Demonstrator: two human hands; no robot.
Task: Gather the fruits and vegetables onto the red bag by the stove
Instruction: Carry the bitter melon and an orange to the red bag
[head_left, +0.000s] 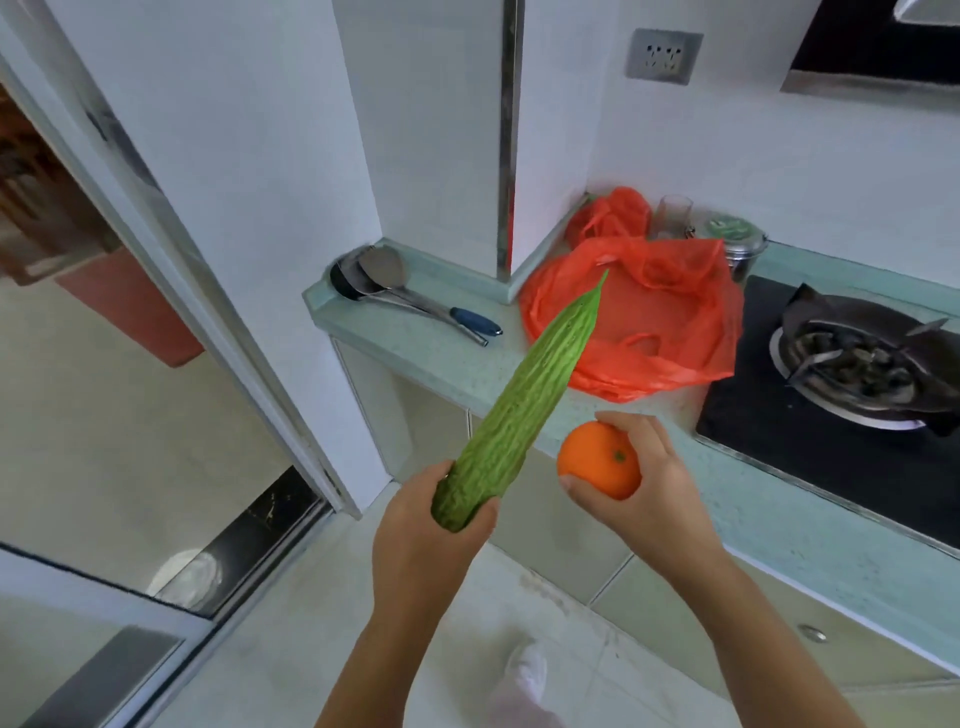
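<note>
Left hand (434, 525), fingers curled round a bitter gourd's (519, 410) base, tilts its tip toward one o'clock over the red bag (670, 322) on the counter; right hand (641, 483) cups an orange (597, 460), fingers wrapped, at the bag's six o'clock

A single wide-angle camera, worn on the person's head, looked forward and steeply down over the near edge of the pale green counter (415, 356), which ran from mid-frame to the right border. The left hand (421, 540) with a bitter gourd (519, 405) and the right hand (657, 483) with an orange (597, 460) sat nearest the lens, forearms entering from the bottom edge. The red bag (649, 322) and the stove (779, 421) lay just beyond them, toward the counter's back edge. The tiled floor (156, 389) filled the lower left, a wall socket (665, 56) neared the top, and the door frame (171, 234) slanted down the left side.
</note>
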